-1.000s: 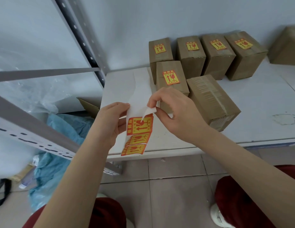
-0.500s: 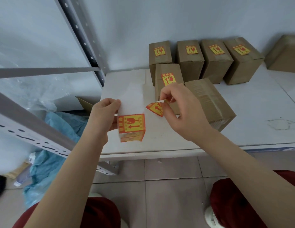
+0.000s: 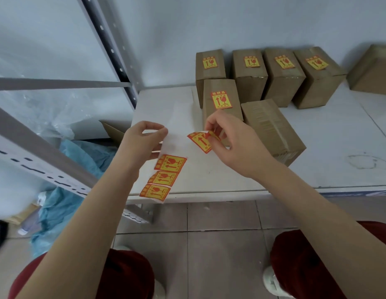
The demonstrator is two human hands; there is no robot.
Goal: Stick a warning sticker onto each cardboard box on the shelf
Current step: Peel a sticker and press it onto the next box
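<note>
My left hand [image 3: 142, 143] pinches a white backing strip [image 3: 166, 167] that carries three yellow-and-red warning stickers. My right hand [image 3: 233, 145] pinches one peeled sticker [image 3: 198, 141] by its edge, held free of the strip above the white shelf [image 3: 330, 152]. Just right of that hand lies a cardboard box [image 3: 272, 128] on its side, with no sticker on its visible faces. Behind my right hand stands a stickered box [image 3: 222, 100], and a row of several stickered boxes [image 3: 280, 76] lines the back wall.
Another cardboard box [image 3: 373, 70] sits at the far right by the wall. A grey slotted shelf upright [image 3: 114, 52] and a beam [image 3: 43, 165] stand to the left, with blue plastic [image 3: 75, 169] on the floor. My knees in red show below.
The right hand has peeled one sticker off the strip and drawn it away to the right. The strip in the left hand now hangs unfolded with three stickers showing.
</note>
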